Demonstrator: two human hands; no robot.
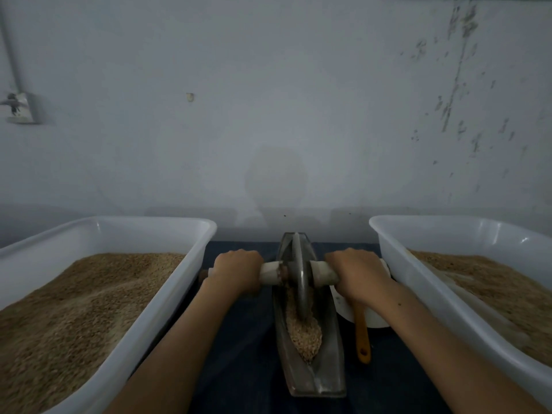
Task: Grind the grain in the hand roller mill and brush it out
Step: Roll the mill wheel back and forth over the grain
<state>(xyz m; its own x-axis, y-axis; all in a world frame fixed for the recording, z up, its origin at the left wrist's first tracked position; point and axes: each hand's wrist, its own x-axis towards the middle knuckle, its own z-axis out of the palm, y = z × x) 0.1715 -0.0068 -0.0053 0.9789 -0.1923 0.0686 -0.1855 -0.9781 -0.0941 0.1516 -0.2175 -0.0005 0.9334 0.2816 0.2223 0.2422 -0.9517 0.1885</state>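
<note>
On my left sits a white plastic tub point(206, 234) heaped with tan grain point(89, 294), its near wall just beside my left forearm. My left hand point(237, 271) is curled tight round the left end of the pale wooden axle handle point(270, 273), knuckles up, thumb tucked under where I cannot see it. I want that wrist straight and the forearm in line with the trough, so the push goes along the groove and not across it.

In the middle, the boat-shaped metal trough point(328, 369) lies on a dark cloth point(239, 354), its long axis running away from me toward the wall. The metal grinding wheel point(300, 282) stands upright in the groove, toward the far half. The grain being ground point(304, 330) lies in the groove from just under the wheel to the near half, still coarse as far as I can judge in this dim light. To do this well I should roll the wheel back over the pile with even weight on both hands, keeping it vertical; if one side leans, it will ride up the wall and throw grain out.

My right hand point(355, 273) wraps the right end of the handle in the same closed grip. Below that wrist an orange handle point(363, 339), probably the brush, lies beside the trough across a white dish point(376, 319). Farthest right, a second white tub point(388, 234) holds more grain point(493, 288).
</note>
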